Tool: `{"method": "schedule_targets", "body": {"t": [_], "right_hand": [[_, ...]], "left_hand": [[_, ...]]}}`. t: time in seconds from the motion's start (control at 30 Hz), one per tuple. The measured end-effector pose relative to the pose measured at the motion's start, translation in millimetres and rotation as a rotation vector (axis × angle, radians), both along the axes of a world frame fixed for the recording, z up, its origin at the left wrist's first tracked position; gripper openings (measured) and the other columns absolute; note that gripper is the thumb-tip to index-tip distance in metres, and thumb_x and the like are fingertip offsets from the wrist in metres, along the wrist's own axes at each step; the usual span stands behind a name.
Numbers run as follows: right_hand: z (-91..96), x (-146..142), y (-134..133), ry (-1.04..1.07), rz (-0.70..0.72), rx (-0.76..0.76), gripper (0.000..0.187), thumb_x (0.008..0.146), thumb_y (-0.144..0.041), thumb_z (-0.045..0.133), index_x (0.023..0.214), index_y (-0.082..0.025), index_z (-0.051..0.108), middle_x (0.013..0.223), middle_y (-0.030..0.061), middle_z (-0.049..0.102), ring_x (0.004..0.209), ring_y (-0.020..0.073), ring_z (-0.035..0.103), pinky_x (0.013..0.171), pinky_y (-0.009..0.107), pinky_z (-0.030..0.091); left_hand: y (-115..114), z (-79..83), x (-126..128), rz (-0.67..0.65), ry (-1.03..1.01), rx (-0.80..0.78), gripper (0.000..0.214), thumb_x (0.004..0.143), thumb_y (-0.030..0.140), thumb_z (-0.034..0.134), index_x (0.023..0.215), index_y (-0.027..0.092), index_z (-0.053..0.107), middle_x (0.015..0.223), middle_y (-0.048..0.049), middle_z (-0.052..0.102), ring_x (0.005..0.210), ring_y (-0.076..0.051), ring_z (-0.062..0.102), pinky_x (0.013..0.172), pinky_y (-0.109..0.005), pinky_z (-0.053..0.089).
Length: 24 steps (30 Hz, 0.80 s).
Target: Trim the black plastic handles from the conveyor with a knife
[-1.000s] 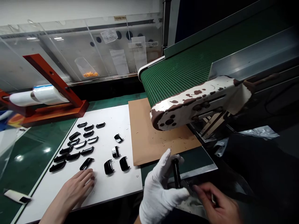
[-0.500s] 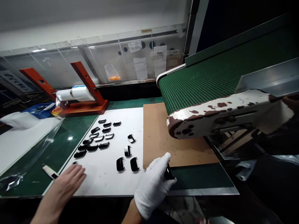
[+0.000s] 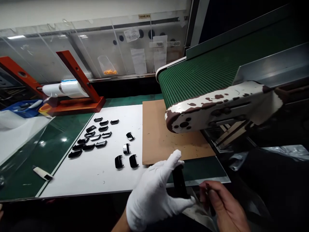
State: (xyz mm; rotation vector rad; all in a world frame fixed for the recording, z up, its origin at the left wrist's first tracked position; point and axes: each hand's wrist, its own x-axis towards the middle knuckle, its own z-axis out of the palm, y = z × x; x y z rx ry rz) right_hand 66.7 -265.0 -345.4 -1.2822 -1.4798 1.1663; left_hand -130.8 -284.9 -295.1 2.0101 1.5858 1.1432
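My left hand (image 3: 154, 190), in a white glove, reaches in from the bottom middle. Its thumb and fingers close on the two ends of a black plastic part (image 3: 180, 182), held above the table's front edge. To its right, my bare right hand (image 3: 224, 204) is closed, thumb against fingers, round a thin dark thing (image 3: 211, 202) too blurred to name. On the white sheet (image 3: 111, 177) left of my glove lie two glossy black parts (image 3: 133, 161), with two more behind. Several similar black parts (image 3: 95, 137) lie grouped farther left.
A brown cardboard sheet (image 3: 154, 141) lies under the end of a green conveyor belt (image 3: 200, 77). A white-handled tool (image 3: 42, 173) rests at left. Behind stands an orange stand (image 3: 79, 104) with a plastic film roll (image 3: 72, 88). Another person's fingertips (image 3: 1, 211) show at the left edge.
A bare hand, seemingly another person's, has drawn back from the sheet's left side to the left edge. My right hand has risen beside my glove. The view has shifted right and down.
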Motion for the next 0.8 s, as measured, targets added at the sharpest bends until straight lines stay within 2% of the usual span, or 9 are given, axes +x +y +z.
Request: {"method": "schedule_targets", "body": {"t": [0.07, 0.13, 0.2, 0.3, 0.43, 0.6, 0.8], "right_hand": [[24.2, -5, 7, -0.069, 0.098, 0.119, 0.037, 0.095, -0.054, 0.041, 0.09, -0.026, 0.065, 0.068, -0.0017, 0.06, 0.059, 0.0135, 0.056, 0.055, 0.023, 0.044], [42.5, -9, 13, -0.17, 0.281, 0.277, 0.053, 0.09, -0.069, 0.034, 0.083, -0.023, 0.06, 0.063, -0.0027, 0.053, 0.052, 0.0128, 0.05, 0.049, 0.024, 0.039], [52.9, -12, 18, -0.28, 0.407, 0.439, 0.064, 0.082, -0.081, 0.03, 0.071, -0.022, 0.052, 0.055, -0.004, 0.046, 0.044, 0.0116, 0.044, 0.042, 0.025, 0.033], [57.0, -16, 21, -0.397, 0.424, 0.588, 0.065, 0.08, -0.082, 0.031, 0.066, -0.021, 0.048, 0.049, -0.0035, 0.049, 0.04, 0.011, 0.046, 0.039, 0.025, 0.03], [56.0, -18, 20, -0.457, 0.419, 0.534, 0.071, 0.076, -0.087, 0.028, 0.068, -0.02, 0.051, 0.049, -0.0017, 0.053, 0.04, 0.0134, 0.05, 0.041, 0.028, 0.029], [55.3, -15, 18, -0.42, 0.547, 0.384, 0.073, 0.076, -0.087, 0.025, 0.076, -0.022, 0.057, 0.059, -0.0006, 0.062, 0.048, 0.0157, 0.057, 0.044, 0.026, 0.034], [46.7, -18, 18, -0.461, 0.511, 0.491, 0.067, 0.083, -0.081, 0.027, 0.073, -0.022, 0.056, 0.058, -0.0005, 0.06, 0.046, 0.015, 0.055, 0.045, 0.026, 0.031]], "left_hand": [[-3, 0.8, 3, -0.015, -0.022, 0.006, 0.11, 0.061, 0.028, 0.088, 0.149, 0.031, 0.022, 0.12, -0.0045, 0.066, 0.107, -0.022, 0.066, 0.093, -0.029, 0.055], [-5, 2.4, 5, -0.011, -0.031, -0.006, 0.111, 0.059, 0.03, 0.089, 0.148, 0.031, 0.024, 0.118, -0.0042, 0.067, 0.104, -0.021, 0.067, 0.091, -0.029, 0.056], [-6, 4.7, 6, -0.01, -0.044, -0.023, 0.11, 0.058, 0.032, 0.09, 0.148, 0.032, 0.026, 0.117, -0.004, 0.068, 0.102, -0.021, 0.068, 0.089, -0.029, 0.057], [-7, 7.6, 7, -0.023, -0.053, -0.034, 0.109, 0.058, 0.033, 0.09, 0.148, 0.03, 0.028, 0.117, -0.0049, 0.068, 0.1, -0.022, 0.068, 0.087, -0.03, 0.058], [-7, 9.5, 6, -0.06, -0.075, -0.048, 0.103, 0.061, 0.037, 0.088, 0.147, 0.029, 0.032, 0.116, -0.0048, 0.068, 0.098, -0.023, 0.069, 0.087, -0.031, 0.058], [-7, 12.1, 3, -0.098, -0.103, -0.07, 0.101, 0.059, 0.035, 0.09, 0.145, 0.026, 0.036, 0.115, -0.006, 0.069, 0.097, -0.023, 0.069, 0.086, -0.03, 0.057], [-6, 8.5, -1, -0.064, -0.104, -0.128, 0.101, 0.06, 0.04, 0.089, 0.146, 0.028, 0.036, 0.116, -0.0067, 0.068, 0.099, -0.024, 0.068, 0.089, -0.032, 0.057]]}}
